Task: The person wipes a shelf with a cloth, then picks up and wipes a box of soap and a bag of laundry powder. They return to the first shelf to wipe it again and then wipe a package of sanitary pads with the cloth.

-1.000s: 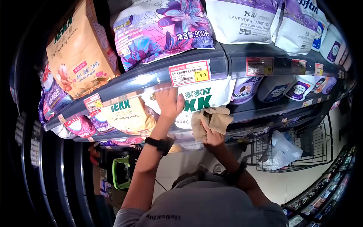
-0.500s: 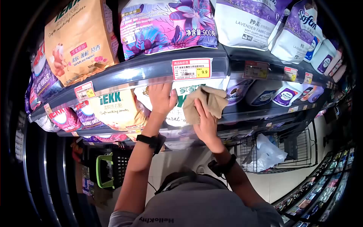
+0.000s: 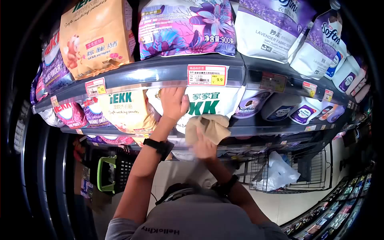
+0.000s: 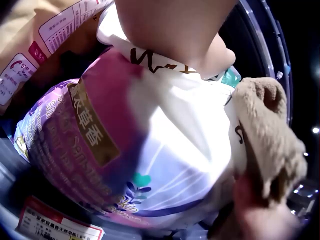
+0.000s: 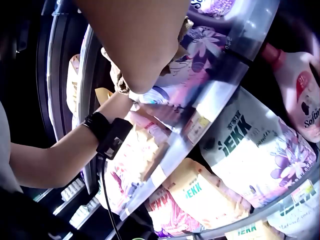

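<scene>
In the head view my left hand (image 3: pixel 173 103) is at the top of a white washing powder bag (image 3: pixel 206 100) with green letters, just under the shelf edge. Its thumb lies across the bag's front, and the fingertips are hidden. Up close in the left wrist view, the bag (image 4: pixel 172 145) shows a purple and blue lower part, with creases near the hand. My right hand (image 3: pixel 206 149) holds a beige cloth (image 3: pixel 210 128), bunched up, against the lower front of the same bag. In the left wrist view the cloth (image 4: pixel 270 135) looks fluffy.
Orange (image 3: pixel 98 44) and purple-pink (image 3: pixel 188 30) bags fill the upper shelf above my hands. A yellow bag (image 3: pixel 124 110) stands left of the white one, purple-labelled bottles (image 3: pixel 250 103) right. Behind are a wire cart (image 3: pixel 312 172) and a green-handled basket (image 3: pixel 106 174).
The cloth in my right hand went up over the green letters, then came back down to the left, uncovering them. My left hand keeps its place at the bag's top.
</scene>
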{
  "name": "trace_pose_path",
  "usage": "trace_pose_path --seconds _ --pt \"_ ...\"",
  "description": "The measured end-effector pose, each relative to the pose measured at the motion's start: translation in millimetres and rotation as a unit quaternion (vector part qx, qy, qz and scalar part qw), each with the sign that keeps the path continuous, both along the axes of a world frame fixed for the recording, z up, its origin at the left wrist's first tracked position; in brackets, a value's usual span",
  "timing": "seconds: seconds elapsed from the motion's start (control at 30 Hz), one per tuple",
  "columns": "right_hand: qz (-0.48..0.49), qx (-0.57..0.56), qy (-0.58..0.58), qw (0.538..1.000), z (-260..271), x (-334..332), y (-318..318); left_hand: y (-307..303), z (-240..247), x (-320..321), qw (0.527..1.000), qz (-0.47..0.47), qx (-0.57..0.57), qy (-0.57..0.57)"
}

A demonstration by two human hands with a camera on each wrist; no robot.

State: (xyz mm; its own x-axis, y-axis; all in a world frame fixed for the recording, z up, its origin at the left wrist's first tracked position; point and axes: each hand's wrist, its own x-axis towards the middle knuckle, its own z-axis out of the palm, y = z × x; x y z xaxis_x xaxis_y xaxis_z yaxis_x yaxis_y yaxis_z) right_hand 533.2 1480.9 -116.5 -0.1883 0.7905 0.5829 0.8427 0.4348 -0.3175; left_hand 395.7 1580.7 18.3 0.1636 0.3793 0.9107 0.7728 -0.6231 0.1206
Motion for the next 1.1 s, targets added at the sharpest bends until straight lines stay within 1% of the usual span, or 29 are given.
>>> trace_pose_path --seconds 0.07,0.1,0.13,0.17,0.2,0.23,0.27,0.33,0.37,0.4,0.47,0.5,0.53,0.6,0.63,0.77,0.8,0.87,0.93,1.0,1.07,1.1 --pt "0.005 0.038 -0.068 0.997 3 8 -4 0 -5 -3 0.999 0.015 -0.041 0.01" --pt "0.013 0.036 -0.016 0.999 23 11 -5 1 -6 -3 0.999 0.015 -0.048 0.012" --pt "-0.009 0.12 -0.05 0.991 23 13 1 1 -3 -2 1.0 0.007 -0.025 0.014" --pt "-0.006 0.068 -0.057 0.996 26 19 4 1 -3 -2 0.999 0.002 -0.029 0.014" --pt "0.001 0.018 -0.065 0.998 40 23 6 2 -3 -2 0.999 0.002 -0.031 0.012" --pt "-0.012 0.005 -0.044 0.999 55 24 11 1 -2 -2 0.999 0.009 -0.039 0.017" --pt "-0.008 -0.087 0.02 0.996 66 25 15 -1 -1 -3 0.999 0.02 -0.036 0.01" --pt "-0.007 -0.118 0.115 0.986 111 23 14 -5 4 -1 0.999 0.022 -0.042 0.02" --pt "-0.039 0.016 0.06 0.997 113 18 21 -4 2 -2 0.999 0.019 -0.044 0.013" --pt "-0.079 0.046 0.009 0.996 117 12 22 -6 4 -2 0.999 0.018 -0.05 0.01" --pt "-0.039 -0.039 -0.038 0.998 114 4 18 -5 3 -2 0.998 0.022 -0.057 0.009" --pt "0.019 0.058 -0.008 0.998 99 1 23 -3 1 -6 0.998 -0.001 -0.06 0.006" --pt "0.04 0.034 -0.009 0.999 95 -1 20 -1 0 -5 0.999 0.017 -0.049 0.011" --pt "0.044 0.021 -0.094 0.994 60 -2 19 2 -2 -7 0.999 0.012 -0.03 0.018" --pt "0.08 0.011 -0.075 0.994 54 0 15 2 -2 -6 0.999 0.027 -0.023 0.021" --pt "0.114 0.0 -0.068 0.991 45 8 5 0 2 -6 0.999 0.028 0.006 0.032" --pt "0.132 -0.015 -0.05 0.99 50 13 4 -2 3 -5 0.999 0.036 0.0 0.03" --pt "0.11 -0.027 -0.072 0.991 63 19 -1 0 -1 -5 0.998 0.044 -0.018 0.033" --pt "0.105 0.015 -0.043 0.993 88 22 3 -5 2 -6 0.997 0.049 -0.041 0.051" --pt "0.118 -0.077 0.095 0.985 109 26 13 -10 3 -5 0.995 0.055 -0.06 0.048" --pt "0.095 0.034 0.081 0.992 131 18 28 -10 1 -5 0.995 0.067 -0.064 0.048" --pt "0.083 0.041 0.066 0.994 136 12 33 -9 -1 -5 0.995 0.072 -0.062 0.042"
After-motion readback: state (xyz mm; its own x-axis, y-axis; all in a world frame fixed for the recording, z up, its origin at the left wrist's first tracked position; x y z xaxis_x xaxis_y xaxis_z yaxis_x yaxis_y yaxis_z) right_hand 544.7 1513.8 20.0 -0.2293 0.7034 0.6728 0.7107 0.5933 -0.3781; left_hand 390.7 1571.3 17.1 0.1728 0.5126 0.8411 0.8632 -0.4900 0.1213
